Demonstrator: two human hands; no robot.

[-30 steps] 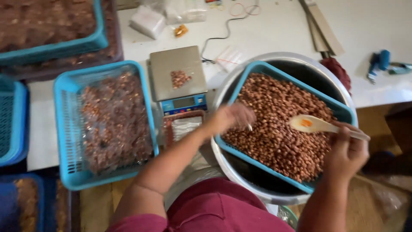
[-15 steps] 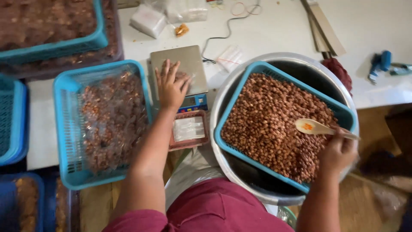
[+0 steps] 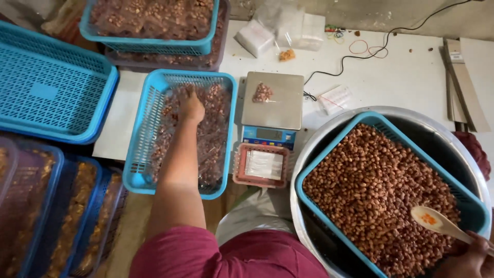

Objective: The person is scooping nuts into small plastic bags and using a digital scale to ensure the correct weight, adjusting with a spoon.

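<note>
My left hand (image 3: 191, 105) reaches down into a blue mesh basket (image 3: 195, 76) full of clear packets of peanuts (image 3: 211, 139). Its fingers are curled among the packets, so what they grip is hidden. At the lower right, my right hand (image 3: 471, 257) holds a wooden spoon (image 3: 437, 220) whose bowl rests on loose peanuts (image 3: 375, 190). These fill a blue basket (image 3: 334, 149) that is set in a large steel basin (image 3: 411, 116). Between the two baskets stands a digital scale (image 3: 272, 105) with one small bag of peanuts (image 3: 262, 92) on its plate.
A small pink tray of paper slips (image 3: 261, 164) sits in front of the scale. An empty blue basket (image 3: 51, 92) lies at the left, with filled baskets (image 3: 149, 20) behind and more at the lower left. Plastic bags (image 3: 288, 28), rubber bands and a black cable (image 3: 350, 62) lie on the white table.
My left hand went from the loose peanuts to the scale, then left into the basket of packets. The right hand with the spoon stayed in the peanut basket.
</note>
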